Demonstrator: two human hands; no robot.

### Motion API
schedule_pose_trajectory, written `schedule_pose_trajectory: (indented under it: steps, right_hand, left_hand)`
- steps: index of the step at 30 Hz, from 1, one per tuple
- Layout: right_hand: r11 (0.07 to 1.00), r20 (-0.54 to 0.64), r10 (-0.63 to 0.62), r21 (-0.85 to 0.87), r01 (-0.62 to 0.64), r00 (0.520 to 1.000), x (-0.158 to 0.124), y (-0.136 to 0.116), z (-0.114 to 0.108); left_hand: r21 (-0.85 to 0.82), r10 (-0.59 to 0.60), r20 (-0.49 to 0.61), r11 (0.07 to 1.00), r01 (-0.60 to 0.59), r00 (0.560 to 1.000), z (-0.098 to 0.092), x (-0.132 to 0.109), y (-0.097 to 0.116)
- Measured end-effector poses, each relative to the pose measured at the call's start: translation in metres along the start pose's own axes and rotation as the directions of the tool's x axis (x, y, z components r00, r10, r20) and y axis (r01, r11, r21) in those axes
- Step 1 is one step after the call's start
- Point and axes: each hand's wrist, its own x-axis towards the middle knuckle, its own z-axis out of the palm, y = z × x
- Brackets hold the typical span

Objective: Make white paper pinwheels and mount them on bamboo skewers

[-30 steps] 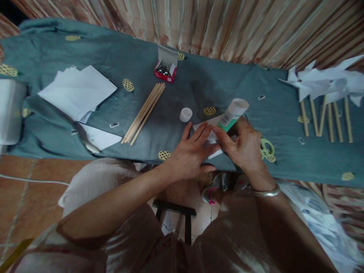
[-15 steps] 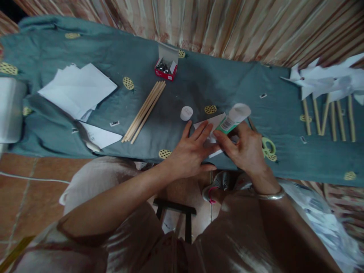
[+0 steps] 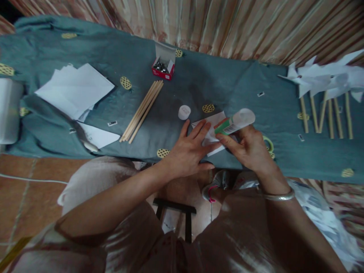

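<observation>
My left hand [image 3: 190, 149] lies flat with its fingers spread, pressing a white sheet of paper [image 3: 217, 148] onto the cloth. In my right hand [image 3: 248, 146] is a white and green glue stick [image 3: 237, 120], tilted with its lower end down toward the paper. The exact spot where the glue meets the paper is partly hidden by my fingers. Just beyond my left fingertips stands a round white cap [image 3: 184, 112]. Green-handled scissors [image 3: 268, 145] lie on the cloth, partly covered by my right hand.
Several wooden sticks [image 3: 142, 112] lie left of the cap, below an open red box of shiny metal pins [image 3: 162, 70]. Stacked white paper [image 3: 76, 91] and a loose cut piece [image 3: 99, 135] are at the left. Paper pinwheels [image 3: 327, 77] on sticks lie at the far right.
My right hand has moved slightly right, and the glue stick leans over further to the right. My left hand stays on the paper. The whole view has shifted a little.
</observation>
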Motion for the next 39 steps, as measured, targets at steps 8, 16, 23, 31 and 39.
schedule_pose_trajectory:
  steps: [8, 16, 23, 31, 39]
  right_hand:
    - [0.999, -0.007, -0.016, 0.052, 0.016, 1.000, 0.0008, 0.0007, -0.0001]
    - [1.000, -0.050, 0.013, -0.008, -0.014, 0.999, -0.0001, 0.0021, 0.0022]
    - [1.000, -0.074, 0.009, -0.004, -0.009, 0.997, 0.0024, 0.0037, 0.0045]
    - [1.000, -0.107, -0.015, -0.010, 0.014, 0.994, 0.0060, 0.0025, 0.0062]
    - [1.000, -0.071, 0.006, 0.005, -0.006, 0.997, 0.0068, 0.0009, 0.0064]
  left_hand:
    - [-0.001, 0.002, 0.006, 1.000, -0.002, 1.000, 0.0002, 0.0002, -0.0002]
    - [0.008, 0.008, -0.010, 1.000, -0.008, 1.000, 0.0021, 0.0000, -0.0015]
    - [0.028, 0.006, 0.007, 1.000, -0.007, 1.000, 0.0007, 0.0008, -0.0002]
    - [0.001, 0.011, -0.007, 1.000, -0.010, 1.000, 0.0020, 0.0007, -0.0011]
    - [-0.007, 0.012, -0.013, 1.000, -0.012, 1.000, 0.0030, 0.0010, -0.0013]
